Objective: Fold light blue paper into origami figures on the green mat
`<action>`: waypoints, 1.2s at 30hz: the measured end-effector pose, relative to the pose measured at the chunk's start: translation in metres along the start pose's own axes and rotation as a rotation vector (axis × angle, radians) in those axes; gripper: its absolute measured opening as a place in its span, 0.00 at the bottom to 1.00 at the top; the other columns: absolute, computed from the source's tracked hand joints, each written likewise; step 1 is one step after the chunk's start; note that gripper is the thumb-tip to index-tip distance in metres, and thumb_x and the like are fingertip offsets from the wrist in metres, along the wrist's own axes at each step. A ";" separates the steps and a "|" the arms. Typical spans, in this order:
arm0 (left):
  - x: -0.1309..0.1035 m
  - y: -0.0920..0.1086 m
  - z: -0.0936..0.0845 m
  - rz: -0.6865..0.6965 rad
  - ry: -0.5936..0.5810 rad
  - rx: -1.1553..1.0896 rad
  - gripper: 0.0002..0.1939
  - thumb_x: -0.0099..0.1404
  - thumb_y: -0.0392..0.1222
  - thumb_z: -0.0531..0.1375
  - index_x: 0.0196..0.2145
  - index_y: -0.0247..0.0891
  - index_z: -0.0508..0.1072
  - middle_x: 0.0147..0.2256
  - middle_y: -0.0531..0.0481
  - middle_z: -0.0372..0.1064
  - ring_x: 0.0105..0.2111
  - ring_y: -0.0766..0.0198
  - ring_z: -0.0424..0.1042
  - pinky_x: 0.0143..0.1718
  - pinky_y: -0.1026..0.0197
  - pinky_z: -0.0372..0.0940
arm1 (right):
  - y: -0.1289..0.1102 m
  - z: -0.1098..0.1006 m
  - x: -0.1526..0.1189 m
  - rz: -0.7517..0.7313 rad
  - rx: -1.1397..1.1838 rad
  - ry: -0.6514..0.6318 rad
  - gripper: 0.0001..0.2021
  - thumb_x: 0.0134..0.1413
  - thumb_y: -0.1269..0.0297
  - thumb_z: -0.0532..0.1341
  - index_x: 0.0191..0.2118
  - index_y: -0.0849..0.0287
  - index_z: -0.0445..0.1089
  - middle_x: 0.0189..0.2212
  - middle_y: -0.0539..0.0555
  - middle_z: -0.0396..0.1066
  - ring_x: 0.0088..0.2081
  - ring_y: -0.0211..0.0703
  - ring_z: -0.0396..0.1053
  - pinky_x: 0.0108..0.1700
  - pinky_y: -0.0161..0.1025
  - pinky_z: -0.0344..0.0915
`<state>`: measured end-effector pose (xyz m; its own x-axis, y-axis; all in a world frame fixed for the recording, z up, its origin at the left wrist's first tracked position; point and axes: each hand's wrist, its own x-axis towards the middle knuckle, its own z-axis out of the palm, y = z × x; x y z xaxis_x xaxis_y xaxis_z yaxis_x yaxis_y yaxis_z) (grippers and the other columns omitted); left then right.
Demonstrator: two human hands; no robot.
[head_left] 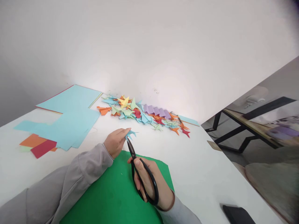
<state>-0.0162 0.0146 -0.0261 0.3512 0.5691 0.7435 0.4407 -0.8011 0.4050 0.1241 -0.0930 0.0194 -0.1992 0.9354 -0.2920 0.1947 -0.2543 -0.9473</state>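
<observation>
Between the thumb and fingers of my left hand (116, 143) is a small folded light-blue paper piece (131, 134) with pointed tips. My right hand (151, 180) is closed around the black loop handles of a pair of scissors (132, 151). The scissor blades point up and away, with their tips at the lower edge of the blue paper. Whether the blades are cutting into it, I cannot tell. Both hands are over the far part of a green sheet (112, 189) on the white table.
A long heap of folded paper shapes (142, 113) in several colours lies along the wall. Light-blue sheets (70, 124) and a red paper piece (44, 148) are on the left. A black flat object (237, 214) rests at the lower right. Beyond the table's right edge stands a black-framed table (251, 124).
</observation>
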 end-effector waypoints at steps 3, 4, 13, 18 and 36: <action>0.000 0.000 0.000 -0.021 -0.002 -0.013 0.19 0.64 0.32 0.46 0.50 0.35 0.66 0.39 0.43 0.71 0.40 0.63 0.70 0.42 0.61 0.67 | 0.000 0.000 -0.001 0.005 -0.016 0.002 0.27 0.47 0.35 0.48 0.27 0.59 0.61 0.08 0.42 0.55 0.07 0.30 0.51 0.08 0.27 0.45; 0.000 -0.001 0.000 -0.032 0.006 -0.019 0.19 0.64 0.32 0.46 0.50 0.35 0.66 0.38 0.44 0.71 0.39 0.63 0.70 0.42 0.61 0.67 | 0.000 0.000 -0.001 0.006 -0.021 0.000 0.27 0.47 0.35 0.48 0.27 0.59 0.61 0.08 0.42 0.55 0.07 0.30 0.51 0.08 0.27 0.45; 0.003 -0.004 0.002 -0.408 0.144 -0.321 0.17 0.60 0.35 0.51 0.47 0.34 0.70 0.34 0.45 0.72 0.28 0.66 0.71 0.34 0.60 0.68 | 0.004 -0.011 0.006 -0.102 -0.120 0.367 0.25 0.47 0.44 0.58 0.42 0.60 0.63 0.12 0.42 0.58 0.11 0.32 0.53 0.13 0.31 0.50; 0.011 -0.003 0.000 -0.763 0.196 -0.698 0.16 0.54 0.38 0.58 0.42 0.31 0.71 0.34 0.45 0.73 0.29 0.65 0.72 0.30 0.61 0.67 | 0.018 -0.040 0.026 -0.141 -0.538 0.691 0.20 0.55 0.55 0.52 0.49 0.62 0.60 0.29 0.55 0.69 0.28 0.45 0.68 0.30 0.39 0.63; 0.010 0.026 0.006 -1.016 -0.159 -1.231 0.20 0.42 0.44 0.69 0.31 0.29 0.70 0.25 0.47 0.72 0.18 0.66 0.70 0.18 0.64 0.63 | 0.032 -0.054 0.040 -0.668 -0.850 0.794 0.10 0.55 0.60 0.55 0.36 0.61 0.68 0.34 0.59 0.68 0.39 0.49 0.65 0.40 0.46 0.61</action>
<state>0.0035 0.0008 -0.0108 0.4545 0.8830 -0.1171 -0.3398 0.2934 0.8936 0.1744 -0.0507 -0.0158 0.0610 0.7816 0.6208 0.8696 0.2637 -0.4174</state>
